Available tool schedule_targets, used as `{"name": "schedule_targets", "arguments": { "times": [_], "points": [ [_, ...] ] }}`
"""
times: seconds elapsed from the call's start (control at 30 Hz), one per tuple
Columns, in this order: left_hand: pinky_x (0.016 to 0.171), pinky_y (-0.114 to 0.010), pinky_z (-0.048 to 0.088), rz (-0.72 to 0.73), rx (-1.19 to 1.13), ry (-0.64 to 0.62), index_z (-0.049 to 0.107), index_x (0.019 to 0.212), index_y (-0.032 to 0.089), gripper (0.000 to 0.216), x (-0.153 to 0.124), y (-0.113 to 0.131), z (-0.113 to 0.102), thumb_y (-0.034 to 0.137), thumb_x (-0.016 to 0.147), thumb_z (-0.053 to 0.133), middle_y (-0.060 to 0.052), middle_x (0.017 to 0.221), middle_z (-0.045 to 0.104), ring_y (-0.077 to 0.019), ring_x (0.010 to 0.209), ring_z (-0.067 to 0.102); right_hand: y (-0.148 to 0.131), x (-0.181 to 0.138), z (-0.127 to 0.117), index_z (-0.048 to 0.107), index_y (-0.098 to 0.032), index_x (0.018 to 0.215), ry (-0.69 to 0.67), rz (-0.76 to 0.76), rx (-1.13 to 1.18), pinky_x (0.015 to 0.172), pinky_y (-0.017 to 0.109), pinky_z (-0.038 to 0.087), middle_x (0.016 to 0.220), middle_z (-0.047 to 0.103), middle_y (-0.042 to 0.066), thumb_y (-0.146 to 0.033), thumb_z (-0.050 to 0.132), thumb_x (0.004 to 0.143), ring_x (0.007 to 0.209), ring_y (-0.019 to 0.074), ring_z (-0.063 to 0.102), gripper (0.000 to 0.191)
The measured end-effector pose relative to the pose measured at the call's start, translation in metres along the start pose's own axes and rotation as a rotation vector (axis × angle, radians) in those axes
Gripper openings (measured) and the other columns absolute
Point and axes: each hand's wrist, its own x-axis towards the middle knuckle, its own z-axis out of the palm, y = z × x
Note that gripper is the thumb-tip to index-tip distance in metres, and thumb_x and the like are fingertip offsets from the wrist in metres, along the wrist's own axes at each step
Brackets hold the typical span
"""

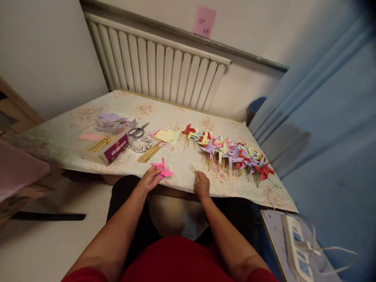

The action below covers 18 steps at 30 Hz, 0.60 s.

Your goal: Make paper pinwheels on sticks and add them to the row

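Note:
Over the front edge of the table, my left hand (150, 178) is closed on a bright pink paper pinwheel (163, 170). To its right, my right hand (202, 184) grips a thin wooden stick (194, 169), whose tip points up and left. Pinwheel and stick are apart. Just beyond my left hand lies a loose bundle of sticks (149, 153), with pale yellow and pink paper pieces (166, 136) behind it. A round clear dish (141, 145) with small shiny bits stands left of the bundle. Many finished pinwheels (233, 154) on sticks lie in rows to the right.
Scissors (139, 130) lie behind the dish. A purple-and-white box (117, 150) holds more sticks, and a plastic bag (114, 121) with paper pieces sits behind it. A radiator (158, 66) lines the wall. At lower right is a power strip (298, 248) with cables, beside a blue curtain (323, 129).

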Motion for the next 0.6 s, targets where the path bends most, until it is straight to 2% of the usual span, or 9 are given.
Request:
{"name": "schedule_targets", "arguments": {
  "times": [0.07, 0.13, 0.23, 0.27, 0.43, 0.53, 0.6],
  "points": [
    [0.083, -0.028, 0.054, -0.003, 0.006, 0.004, 0.064, 0.091, 0.013, 0.033, 0.001, 0.001, 0.000, 0.010, 0.062, 0.080, -0.004, 0.082, 0.071, -0.0147, 0.076, 0.067, -0.002, 0.004, -0.002, 0.067, -0.016, 0.096, 0.016, 0.065, 0.105, 0.078, 0.027, 0.045, 0.089, 0.068, 0.008, -0.021, 0.039, 0.088, 0.085, 0.0174, 0.061, 0.029],
    [0.082, -0.028, 0.055, -0.011, 0.011, 0.007, 0.064, 0.091, 0.012, 0.034, 0.001, 0.001, -0.001, 0.011, 0.061, 0.080, -0.005, 0.085, 0.072, -0.0148, 0.077, 0.068, -0.005, 0.010, -0.007, 0.066, -0.016, 0.091, 0.018, 0.223, 0.289, 0.065, 0.026, 0.045, 0.073, 0.065, 0.003, -0.024, 0.042, 0.084, 0.068, 0.0153, 0.059, 0.027],
    [0.082, -0.029, 0.055, -0.024, 0.018, 0.003, 0.064, 0.093, 0.012, 0.034, 0.002, 0.001, -0.002, 0.010, 0.062, 0.080, -0.006, 0.087, 0.072, -0.0156, 0.079, 0.068, -0.021, 0.020, -0.022, 0.062, -0.015, 0.097, 0.035, 0.523, 0.667, 0.043, 0.021, 0.034, 0.056, 0.054, -0.007, -0.032, 0.046, 0.078, 0.041, 0.0092, 0.042, 0.029],
    [0.082, -0.029, 0.055, -0.023, 0.020, 0.000, 0.064, 0.093, 0.013, 0.033, 0.002, 0.001, -0.002, 0.010, 0.063, 0.079, -0.006, 0.086, 0.072, -0.0154, 0.079, 0.068, -0.029, 0.023, -0.030, 0.060, -0.015, 0.098, 0.031, 0.552, 0.778, 0.040, 0.019, 0.032, 0.057, 0.055, -0.007, -0.034, 0.050, 0.075, 0.038, 0.0076, 0.040, 0.031],
    [0.085, -0.030, 0.054, -0.005, 0.011, 0.004, 0.063, 0.089, 0.014, 0.029, 0.003, 0.000, -0.003, 0.010, 0.065, 0.079, -0.004, 0.081, 0.071, -0.0144, 0.076, 0.068, -0.085, 0.031, -0.076, 0.057, -0.016, 0.106, -0.045, 0.449, 1.135, 0.040, 0.019, 0.036, 0.068, 0.065, -0.003, -0.029, 0.059, 0.069, 0.042, 0.0082, 0.052, 0.040],
    [0.083, -0.028, 0.054, -0.016, 0.003, 0.014, 0.064, 0.088, 0.013, 0.030, 0.003, 0.000, -0.002, 0.010, 0.063, 0.080, -0.003, 0.080, 0.071, -0.0136, 0.075, 0.067, -0.110, 0.029, -0.098, 0.061, -0.015, 0.092, -0.037, 0.427, 1.205, 0.047, 0.020, 0.043, 0.079, 0.069, 0.002, -0.026, 0.065, 0.064, 0.054, 0.0096, 0.060, 0.029],
    [0.081, -0.027, 0.055, -0.020, -0.003, 0.009, 0.064, 0.091, 0.012, 0.032, 0.003, 0.000, -0.002, 0.009, 0.063, 0.080, -0.004, 0.082, 0.071, -0.0138, 0.075, 0.067, -0.120, 0.027, -0.108, 0.062, -0.015, 0.083, -0.037, 0.409, 1.209, 0.052, 0.021, 0.045, 0.078, 0.069, 0.002, -0.022, 0.066, 0.063, 0.056, 0.0087, 0.059, 0.021]
  ]
}}
